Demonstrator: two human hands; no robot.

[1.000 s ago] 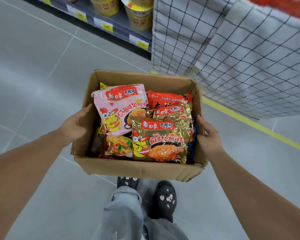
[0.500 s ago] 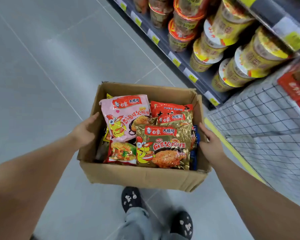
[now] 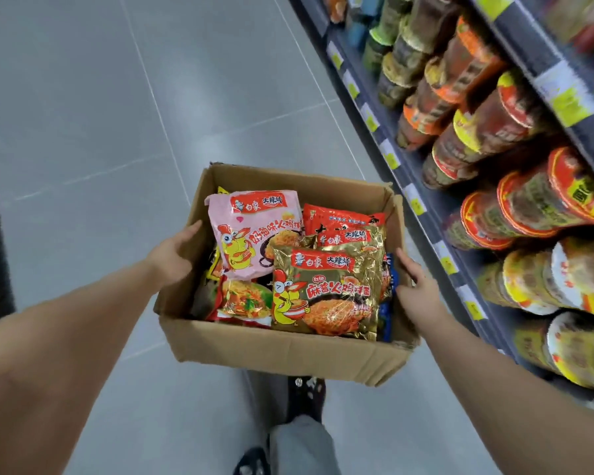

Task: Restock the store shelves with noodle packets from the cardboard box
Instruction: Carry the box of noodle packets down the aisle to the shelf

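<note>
I carry an open cardboard box (image 3: pixel 282 351) in front of me above the floor. My left hand (image 3: pixel 172 257) grips its left wall and my right hand (image 3: pixel 417 293) grips its right wall. Inside lie several noodle packets: a pink one (image 3: pixel 251 231) at the back left, a gold one (image 3: pixel 326 296) on top at the front, a red one (image 3: pixel 340 219) behind it, and more half hidden underneath.
Store shelves (image 3: pixel 384 132) run along my right, packed with cup noodle tubs (image 3: pixel 528 200) and yellow price tags. Grey tiled floor (image 3: pixel 117 114) stretches ahead and to the left. My feet in dark shoes (image 3: pixel 306 392) show below the box.
I have turned and walked along the aisle with the box. The wire mesh rack is out of view and the cup noodle shelves now fill the right side. My grip is unchanged.
</note>
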